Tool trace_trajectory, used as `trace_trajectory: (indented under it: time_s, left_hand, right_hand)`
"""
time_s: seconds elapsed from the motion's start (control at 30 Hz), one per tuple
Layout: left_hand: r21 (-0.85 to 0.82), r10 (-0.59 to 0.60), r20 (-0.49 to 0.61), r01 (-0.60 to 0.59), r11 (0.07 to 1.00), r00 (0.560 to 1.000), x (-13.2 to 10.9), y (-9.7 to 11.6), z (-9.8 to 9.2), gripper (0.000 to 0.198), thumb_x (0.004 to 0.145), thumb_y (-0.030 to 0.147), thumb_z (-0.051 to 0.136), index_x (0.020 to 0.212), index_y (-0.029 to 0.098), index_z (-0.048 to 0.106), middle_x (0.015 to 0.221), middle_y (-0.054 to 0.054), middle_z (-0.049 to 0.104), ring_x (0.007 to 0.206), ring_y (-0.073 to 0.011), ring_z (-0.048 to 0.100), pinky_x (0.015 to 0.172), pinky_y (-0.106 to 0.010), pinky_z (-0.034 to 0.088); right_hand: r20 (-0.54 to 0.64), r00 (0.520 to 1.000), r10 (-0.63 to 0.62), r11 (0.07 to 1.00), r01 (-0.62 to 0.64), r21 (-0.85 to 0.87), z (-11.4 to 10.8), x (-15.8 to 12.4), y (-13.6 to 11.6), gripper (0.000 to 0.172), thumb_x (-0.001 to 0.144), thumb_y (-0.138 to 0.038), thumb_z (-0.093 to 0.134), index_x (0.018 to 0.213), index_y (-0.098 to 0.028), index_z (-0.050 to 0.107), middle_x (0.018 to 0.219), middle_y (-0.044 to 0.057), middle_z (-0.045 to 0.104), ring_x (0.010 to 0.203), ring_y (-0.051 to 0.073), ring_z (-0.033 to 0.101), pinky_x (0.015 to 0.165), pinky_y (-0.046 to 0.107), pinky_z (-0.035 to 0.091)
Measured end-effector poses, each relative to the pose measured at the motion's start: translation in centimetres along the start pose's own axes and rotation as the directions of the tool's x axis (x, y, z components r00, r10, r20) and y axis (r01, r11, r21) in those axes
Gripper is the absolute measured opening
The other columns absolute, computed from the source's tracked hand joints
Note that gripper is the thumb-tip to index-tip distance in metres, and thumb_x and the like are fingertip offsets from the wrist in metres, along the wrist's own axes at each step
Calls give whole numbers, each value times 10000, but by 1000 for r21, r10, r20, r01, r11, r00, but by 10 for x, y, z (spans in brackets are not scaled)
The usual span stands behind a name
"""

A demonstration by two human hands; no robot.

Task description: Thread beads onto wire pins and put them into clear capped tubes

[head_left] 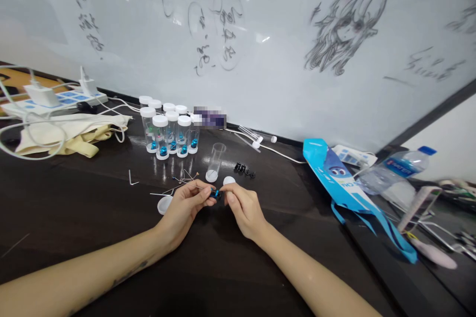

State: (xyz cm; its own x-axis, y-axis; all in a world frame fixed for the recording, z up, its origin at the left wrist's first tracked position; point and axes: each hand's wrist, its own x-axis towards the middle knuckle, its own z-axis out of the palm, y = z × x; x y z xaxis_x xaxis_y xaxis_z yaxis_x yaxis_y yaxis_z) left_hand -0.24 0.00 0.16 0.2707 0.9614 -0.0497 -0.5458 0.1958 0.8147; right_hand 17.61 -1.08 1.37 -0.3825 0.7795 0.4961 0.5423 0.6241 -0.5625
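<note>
My left hand (184, 210) pinches a small blue-and-black cylindrical part (214, 193) between thumb and fingertips. Close by on the right, my right hand (243, 208) is closed, its thumb and index finger curled at the part's black end; whatever they grip is hidden. Just behind the hands stands an uncapped clear tube (214, 163). A white cap (229, 180) lies behind my right fingers, and another white cap (164, 204) is beside my left hand. Thin wire-like pieces (186, 178) are scattered behind the left fingers. Several black ring-like pieces (244, 170) lie in a row right of the tube.
Several capped tubes (160, 133) holding blue parts stand at back left. An L-shaped hex key (132, 178) lies before them. Left are a power strip (55, 101), cables and a cream cloth bag (74, 131). Right are a blue bag (334, 173) and a water bottle (399, 168). A whiteboard (260, 84) rises behind.
</note>
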Motion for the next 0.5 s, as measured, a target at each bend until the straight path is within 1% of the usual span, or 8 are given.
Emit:
trace_trajectory:
  time_s: [0.13, 0.23, 0.5]
  left_hand:
    - [-6, -1, 1, 1, 1000, 1000, -2, 0, 0, 128, 730, 257, 783, 754, 152, 713, 735, 0, 669, 674, -89, 603, 695, -178, 485]
    - [-8, -8, -7, 8, 1000, 1000, -3, 1, 0, 135, 719, 258, 791, 743, 151, 713, 726, -3, 669, 669, -92, 599, 689, -182, 483]
    - [-5, 0, -6, 0, 1000, 1000, -2, 3, 2, 129, 724, 257, 787, 751, 152, 716, 745, -13, 671, 686, -105, 604, 703, -200, 486]
  right_hand:
    - [-30, 999, -15, 1000, 15, 2, 0, 0, 0, 252, 1000, -267, 355, 1081, -192, 581, 787, 27, 626, 683, 150, 596, 690, 262, 445]
    - [-21, 999, -26, 1000, 26, -2, 0, 0, 0, 264, 1001, -256, 352, 1055, -191, 602, 807, 34, 644, 731, 157, 617, 710, 262, 450]
    - [-29, 1000, -10, 1000, 10, -20, 0, 0, 0, 295, 1005, -278, 340, 1053, -195, 619, 810, 44, 655, 765, 172, 636, 723, 268, 468]
